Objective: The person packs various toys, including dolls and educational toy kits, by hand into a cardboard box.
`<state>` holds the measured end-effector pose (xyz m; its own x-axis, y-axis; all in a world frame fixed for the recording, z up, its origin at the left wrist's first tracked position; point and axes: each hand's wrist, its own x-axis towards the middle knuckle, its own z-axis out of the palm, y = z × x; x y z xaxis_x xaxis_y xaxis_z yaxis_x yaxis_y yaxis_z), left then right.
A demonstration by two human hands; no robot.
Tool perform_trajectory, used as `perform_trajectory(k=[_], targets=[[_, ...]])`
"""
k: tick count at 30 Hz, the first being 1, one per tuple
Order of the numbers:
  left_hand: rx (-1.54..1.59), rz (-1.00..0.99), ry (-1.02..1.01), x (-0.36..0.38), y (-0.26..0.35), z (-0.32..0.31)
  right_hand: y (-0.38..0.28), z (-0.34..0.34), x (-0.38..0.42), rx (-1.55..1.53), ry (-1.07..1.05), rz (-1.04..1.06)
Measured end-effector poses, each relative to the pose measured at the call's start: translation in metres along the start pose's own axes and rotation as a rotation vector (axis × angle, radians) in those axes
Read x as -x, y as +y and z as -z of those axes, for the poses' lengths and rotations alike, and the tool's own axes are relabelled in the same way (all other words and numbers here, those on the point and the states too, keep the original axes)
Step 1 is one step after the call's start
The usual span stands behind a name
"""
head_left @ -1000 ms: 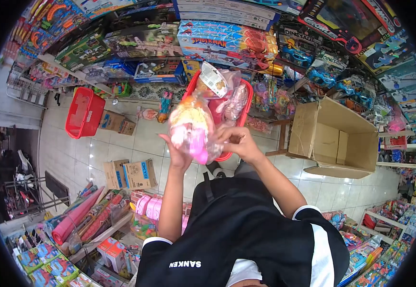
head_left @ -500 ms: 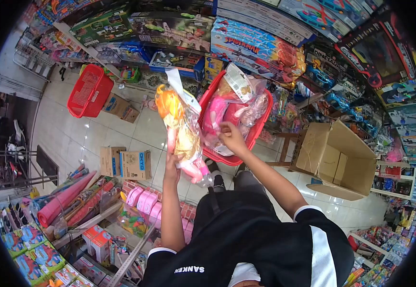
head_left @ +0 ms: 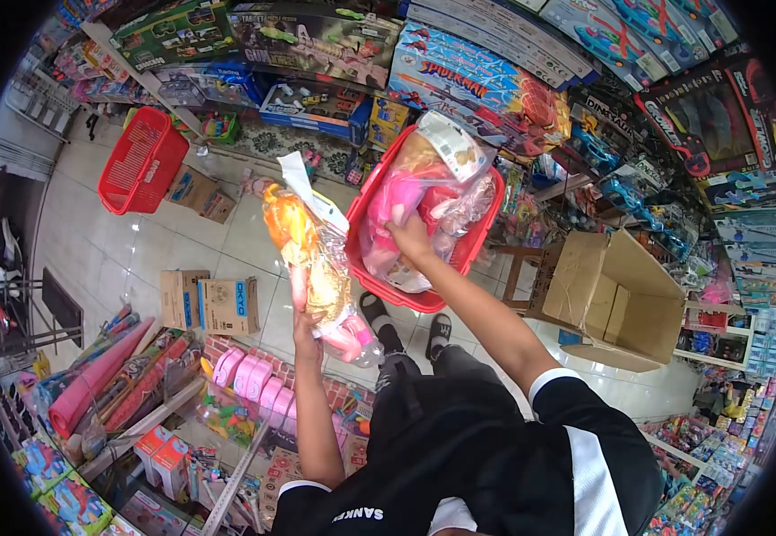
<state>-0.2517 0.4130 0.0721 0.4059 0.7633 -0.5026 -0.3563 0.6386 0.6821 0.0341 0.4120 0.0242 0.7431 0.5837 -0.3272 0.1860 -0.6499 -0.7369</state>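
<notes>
My left hand (head_left: 308, 332) is wrapped round the lower part of a bagged doll (head_left: 317, 277) with orange hair and a gold and pink body. A white card stands up from the top of its bag. The doll hangs left of a red basket (head_left: 359, 234), above the floor. Inside the basket lie bagged dolls, among them a pink one (head_left: 392, 210) with a white printed card (head_left: 450, 147). My right hand (head_left: 410, 234) is in the basket, its fingers closed on the pink doll's bag.
Another red basket (head_left: 142, 161) is at the upper left by a small carton. Small cartons (head_left: 227, 305) lie on the tiled floor. A large open cardboard box (head_left: 616, 299) is at the right. Shelves of boxed toys (head_left: 477, 85) run along the top.
My right hand has reached further left onto the pink doll's bag. The orange-haired doll and my left hand have shifted left and a little down, as the whole view has moved.
</notes>
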Motion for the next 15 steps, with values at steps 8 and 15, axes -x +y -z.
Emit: perform_trajectory(k=[8,15], targets=[[0.035,-0.058,0.047,0.013,-0.003,-0.013,-0.015,0.170,0.071,-0.853,-0.339,0.016],[0.018,-0.069,-0.120,0.055,-0.048,-0.097,0.064,0.300,0.161,-0.723,-0.344,0.074]])
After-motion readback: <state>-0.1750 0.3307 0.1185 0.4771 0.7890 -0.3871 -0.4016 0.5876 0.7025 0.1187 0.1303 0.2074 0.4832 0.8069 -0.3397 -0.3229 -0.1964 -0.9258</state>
